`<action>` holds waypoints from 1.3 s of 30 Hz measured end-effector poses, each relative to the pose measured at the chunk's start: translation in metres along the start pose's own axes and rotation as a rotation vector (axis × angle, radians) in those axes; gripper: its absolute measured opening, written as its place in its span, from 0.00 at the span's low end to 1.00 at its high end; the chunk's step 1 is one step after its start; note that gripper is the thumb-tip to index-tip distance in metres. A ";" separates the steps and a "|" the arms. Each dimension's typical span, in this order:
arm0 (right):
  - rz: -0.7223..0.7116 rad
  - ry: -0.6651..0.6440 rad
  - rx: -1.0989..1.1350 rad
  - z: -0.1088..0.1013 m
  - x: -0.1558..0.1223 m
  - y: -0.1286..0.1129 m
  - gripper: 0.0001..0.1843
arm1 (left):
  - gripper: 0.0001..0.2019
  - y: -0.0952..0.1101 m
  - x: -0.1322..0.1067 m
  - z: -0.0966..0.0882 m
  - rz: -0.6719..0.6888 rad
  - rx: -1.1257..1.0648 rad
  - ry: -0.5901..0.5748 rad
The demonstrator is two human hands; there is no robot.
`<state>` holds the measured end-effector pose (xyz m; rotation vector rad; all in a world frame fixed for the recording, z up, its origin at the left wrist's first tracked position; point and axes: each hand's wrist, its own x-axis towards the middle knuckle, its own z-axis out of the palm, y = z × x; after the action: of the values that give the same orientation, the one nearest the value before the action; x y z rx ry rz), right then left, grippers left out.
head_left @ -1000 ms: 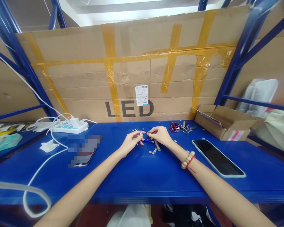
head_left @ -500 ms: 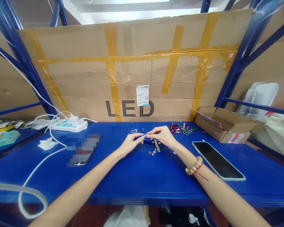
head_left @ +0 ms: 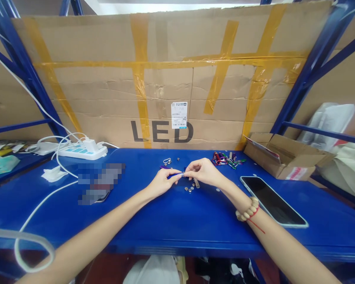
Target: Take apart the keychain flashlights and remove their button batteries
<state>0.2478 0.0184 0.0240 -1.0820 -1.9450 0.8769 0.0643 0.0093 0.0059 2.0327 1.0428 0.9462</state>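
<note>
My left hand [head_left: 162, 182] is closed in a pinch on a slim blue tube [head_left: 176, 175], which looks like a small flashlight body. Thumb and fingers of my right hand [head_left: 205, 172] close on its right end, where a small shiny part shows; the fingertips hide most of it. Just below the hands lie several small round button cells [head_left: 189, 191]. A silvery tube [head_left: 197, 183] pokes out from under my right hand. Behind the hands is a small silver clip [head_left: 167, 161], and a purple piece [head_left: 165, 167] shows past my left fingers.
Coloured tubes and clips [head_left: 227, 159] are heaped at the back right, beside an open cardboard box [head_left: 286, 156]. A phone [head_left: 273, 201] lies to the right, another dark phone [head_left: 106, 183] to the left. A white power strip [head_left: 84, 152] with trailing cables is at the back left.
Both hands stay together on the blue tube, with the right fingers shifted slightly at its end. The view has tilted down a little. The purple piece now shows behind my left hand.
</note>
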 end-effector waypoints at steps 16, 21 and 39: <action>0.176 0.099 0.224 0.003 0.009 0.003 0.19 | 0.15 -0.002 0.007 0.001 0.062 0.101 0.124; 0.128 0.095 0.272 0.003 0.011 0.008 0.22 | 0.16 -0.007 0.010 0.002 0.038 0.058 0.118; -0.434 -0.182 -0.430 0.039 0.004 0.007 0.16 | 0.10 -0.021 0.019 -0.001 -0.107 -0.325 0.402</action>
<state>0.2166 0.0163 0.0001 -0.7714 -2.4682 0.3346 0.0637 0.0355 -0.0047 1.5404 1.1047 1.4032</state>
